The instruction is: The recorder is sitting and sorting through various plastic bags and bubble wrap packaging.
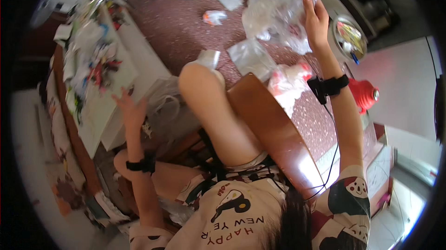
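Observation:
Raised at the far right, my right hand has its fingers closed on a large crumpled clear plastic bag, which spreads out to its left. A black strap with a cable circles that wrist. On the left, my left hand has its fingers spread and seems to hold nothing. It is close to the edge of a white board-like surface, where a heap of small coloured items and plastic lies. Another translucent plastic bag rests just right of this hand, between it and my knee.
A brown wooden seat stands beside my leg. On the reddish speckled floor lie flat clear bags, a red-and-white bag and a small orange-and-white packet. A round basin and a red cone-shaped object stand at the right.

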